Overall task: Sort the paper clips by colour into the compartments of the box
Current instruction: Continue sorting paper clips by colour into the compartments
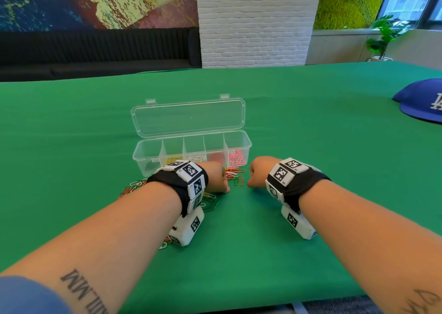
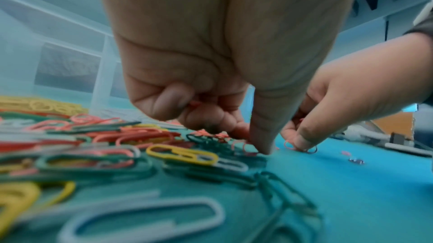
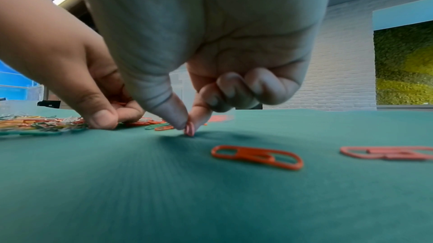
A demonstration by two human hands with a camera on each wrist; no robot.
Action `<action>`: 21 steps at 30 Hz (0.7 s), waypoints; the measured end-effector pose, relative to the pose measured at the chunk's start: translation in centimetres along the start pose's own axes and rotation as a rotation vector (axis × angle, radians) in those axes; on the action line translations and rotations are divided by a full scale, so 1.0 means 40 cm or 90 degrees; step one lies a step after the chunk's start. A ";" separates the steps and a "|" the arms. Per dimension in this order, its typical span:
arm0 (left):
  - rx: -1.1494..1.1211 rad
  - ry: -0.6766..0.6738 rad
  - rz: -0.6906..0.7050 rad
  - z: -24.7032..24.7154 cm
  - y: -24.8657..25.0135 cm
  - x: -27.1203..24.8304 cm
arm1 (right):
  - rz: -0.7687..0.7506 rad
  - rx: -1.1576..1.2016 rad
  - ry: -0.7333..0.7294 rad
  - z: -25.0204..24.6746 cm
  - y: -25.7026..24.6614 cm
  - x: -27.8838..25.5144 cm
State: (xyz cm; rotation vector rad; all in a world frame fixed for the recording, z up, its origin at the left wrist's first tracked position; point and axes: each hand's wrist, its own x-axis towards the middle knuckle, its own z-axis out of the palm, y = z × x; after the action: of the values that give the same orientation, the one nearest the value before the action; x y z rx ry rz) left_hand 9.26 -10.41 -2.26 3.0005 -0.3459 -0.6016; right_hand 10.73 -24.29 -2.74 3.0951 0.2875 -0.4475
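Note:
The clear compartment box [image 1: 248,144] stands open just beyond my hands, with yellow, white, red and pink clips sorted in separate compartments. Loose mixed paper clips [image 1: 134,186] lie in front of it, under and beside my left wrist. My left hand [image 1: 218,179] is curled over the pile; in the left wrist view it grips red clips [image 2: 195,104] in its bent fingers while the thumb [image 2: 262,141] touches the cloth. My right hand [image 3: 187,124] pinches a pink clip [image 3: 189,130] between thumb and forefinger, down on the cloth.
An orange clip [image 3: 256,156] and a pink clip [image 3: 386,153] lie loose on the green cloth [image 1: 311,134] near my right hand. A blue cap [image 1: 423,103] sits at the far right. The table's front edge is close to my elbows.

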 end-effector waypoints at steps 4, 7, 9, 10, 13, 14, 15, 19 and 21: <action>-0.109 -0.017 0.002 -0.020 -0.015 -0.030 | 0.002 0.006 0.002 -0.005 -0.005 -0.007; -0.446 -0.043 -0.009 -0.034 -0.039 -0.060 | -0.020 0.036 0.005 -0.010 -0.012 -0.016; -0.640 -0.037 -0.023 -0.042 -0.064 -0.089 | -0.044 0.055 0.008 -0.011 -0.014 -0.023; -0.697 -0.021 -0.030 -0.044 -0.079 -0.104 | -0.049 0.062 0.010 -0.012 -0.015 -0.024; -0.786 0.033 -0.048 -0.039 -0.126 -0.150 | -0.045 0.084 0.031 -0.009 -0.016 -0.027; -0.801 0.045 -0.058 -0.033 -0.143 -0.164 | -0.041 0.091 0.035 -0.010 -0.018 -0.030; -0.803 0.056 -0.070 -0.026 -0.160 -0.178 | -0.042 0.092 0.035 -0.011 -0.019 -0.033; -0.735 0.085 -0.125 0.000 -0.227 -0.231 | -0.054 0.095 0.030 -0.024 -0.021 -0.043; -0.655 0.067 -0.148 0.006 -0.254 -0.255 | -0.046 0.116 0.043 -0.036 -0.029 -0.055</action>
State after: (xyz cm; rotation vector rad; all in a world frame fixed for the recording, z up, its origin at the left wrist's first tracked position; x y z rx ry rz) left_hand 2.12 1.81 0.26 2.0593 0.2628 -0.4329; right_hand 8.84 -23.51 -0.71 3.2915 0.3802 -0.3910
